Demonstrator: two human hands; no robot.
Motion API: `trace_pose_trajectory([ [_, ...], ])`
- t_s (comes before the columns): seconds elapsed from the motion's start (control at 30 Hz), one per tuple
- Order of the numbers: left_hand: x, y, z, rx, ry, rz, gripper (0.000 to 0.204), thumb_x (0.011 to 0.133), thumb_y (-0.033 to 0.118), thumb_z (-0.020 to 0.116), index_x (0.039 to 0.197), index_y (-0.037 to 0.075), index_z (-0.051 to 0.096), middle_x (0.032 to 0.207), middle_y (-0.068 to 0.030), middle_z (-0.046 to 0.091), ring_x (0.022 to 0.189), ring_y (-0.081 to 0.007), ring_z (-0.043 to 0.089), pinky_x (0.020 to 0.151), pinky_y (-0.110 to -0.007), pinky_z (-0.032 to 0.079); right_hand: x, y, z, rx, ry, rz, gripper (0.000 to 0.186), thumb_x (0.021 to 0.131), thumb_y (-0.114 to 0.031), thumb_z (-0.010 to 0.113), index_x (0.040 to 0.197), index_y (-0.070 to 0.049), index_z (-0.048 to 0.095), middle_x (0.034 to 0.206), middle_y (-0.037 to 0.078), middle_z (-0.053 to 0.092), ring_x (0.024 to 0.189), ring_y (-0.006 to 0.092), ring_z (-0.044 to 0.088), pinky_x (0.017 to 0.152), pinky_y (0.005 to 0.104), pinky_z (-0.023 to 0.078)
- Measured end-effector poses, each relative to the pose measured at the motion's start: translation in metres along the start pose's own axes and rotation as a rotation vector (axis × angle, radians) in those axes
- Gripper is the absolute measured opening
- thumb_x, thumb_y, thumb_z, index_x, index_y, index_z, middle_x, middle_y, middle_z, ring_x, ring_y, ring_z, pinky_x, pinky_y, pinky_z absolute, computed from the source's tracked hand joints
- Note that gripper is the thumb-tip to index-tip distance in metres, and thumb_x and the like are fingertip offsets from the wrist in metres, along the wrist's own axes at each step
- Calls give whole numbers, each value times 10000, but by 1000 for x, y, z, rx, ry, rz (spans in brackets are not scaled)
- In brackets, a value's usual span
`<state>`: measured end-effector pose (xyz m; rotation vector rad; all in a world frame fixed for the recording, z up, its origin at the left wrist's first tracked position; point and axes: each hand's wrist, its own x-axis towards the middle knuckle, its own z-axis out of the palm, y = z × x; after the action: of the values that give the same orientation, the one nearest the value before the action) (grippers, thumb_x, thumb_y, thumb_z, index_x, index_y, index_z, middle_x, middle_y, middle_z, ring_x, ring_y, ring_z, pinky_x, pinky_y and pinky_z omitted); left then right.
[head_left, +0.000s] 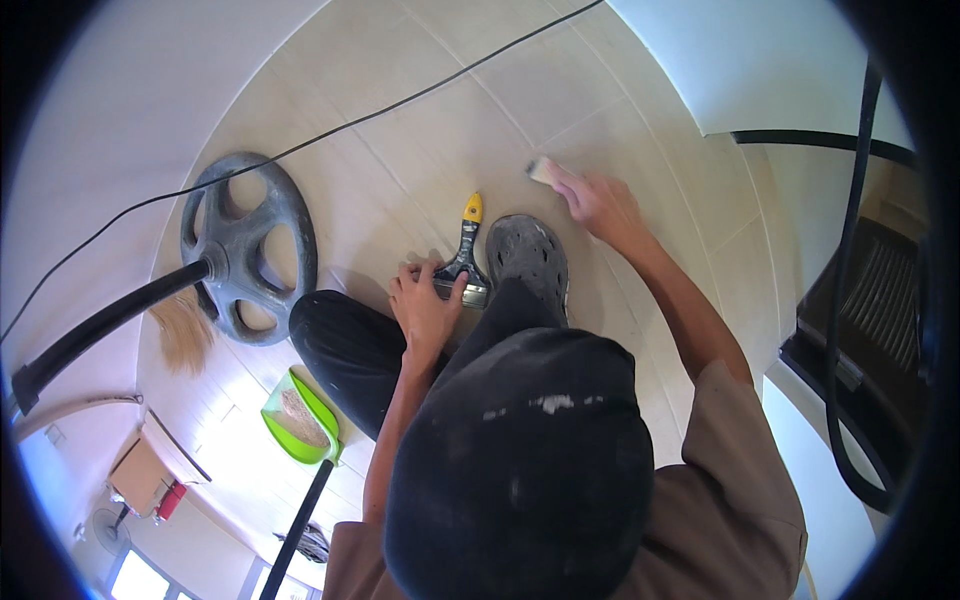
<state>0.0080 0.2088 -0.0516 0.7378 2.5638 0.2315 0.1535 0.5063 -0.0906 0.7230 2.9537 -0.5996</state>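
Near my feet, my left hand (425,305) is closed around the metal band of a wide paintbrush (469,245). The brush has a black handle with a yellow end, and that end points away from me. Its bristles are hidden. Ahead and to the right, my right hand (605,212) grips a short pale piece (544,171) with a dark tip, held low over the tiles. Motion smears it, and I cannot make out its kind. My grey clog (528,258) stands on the floor between the hands, close beside the paintbrush.
A grey spoked wheel-shaped base (250,250) with a black pole is at left, straw-coloured broom bristles (183,335) behind it. A green dustpan (330,415) holds pale dust. A black cable (400,104) crosses the tiled floor (420,60). A dark chair-like object (870,310) stands right.
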Motion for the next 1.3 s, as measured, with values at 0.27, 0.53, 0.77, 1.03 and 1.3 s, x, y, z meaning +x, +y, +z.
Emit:
trace_pose_trajectory([
  [0.27, 4, 3, -1, -35, 0, 44, 485, 881, 489, 760, 1208, 133, 729, 1258, -172, 603, 1213, -385, 535, 1025, -493, 437, 22, -7, 4, 26, 71, 42, 383, 1008, -343, 607, 1381, -260, 640, 728, 198, 642, 692, 410, 664, 611, 518, 523],
  [0.53, 17, 10, 5, 34, 14, 76, 492, 865, 531, 762, 1140, 124, 734, 1191, -148, 612, 1171, -365, 545, 972, -523, 439, 58, -23, -8, 48, -5, 74, 378, 1033, -313, 565, 1404, -276, 631, 782, 191, 668, 734, 401, 670, 652, 495, 532],
  [0.77, 36, 18, 11, 99, -37, 133, 456, 842, 492, 780, 1067, 99, 726, 1139, -131, 610, 1125, -359, 552, 908, -526, 447, 14, 11, -18, 313, 21, 116, 392, 1000, -263, 616, 1391, -258, 649, 896, 176, 728, 791, 399, 694, 704, 520, 544],
  [1.03, 36, -10, 25, 52, 109, 79, 421, 848, 408, 769, 1031, 39, 679, 1074, -144, 644, 1044, -372, 593, 869, -522, 476, -193, 12, -7, 168, -189, 268, 409, 1007, -353, 631, 1416, -360, 622, 744, 100, 609, 662, 318, 640, 613, 467, 535],
  [1.3, 33, -7, 24, 20, 86, 67, 431, 863, 410, 772, 1036, 28, 674, 1038, -145, 659, 999, -368, 611, 854, -513, 488, -201, 8, -11, 6, -211, 283, 404, 1020, -445, 588, 1414, -359, 619, 710, 87, 611, 600, 316, 645, 548, 463, 528],
])
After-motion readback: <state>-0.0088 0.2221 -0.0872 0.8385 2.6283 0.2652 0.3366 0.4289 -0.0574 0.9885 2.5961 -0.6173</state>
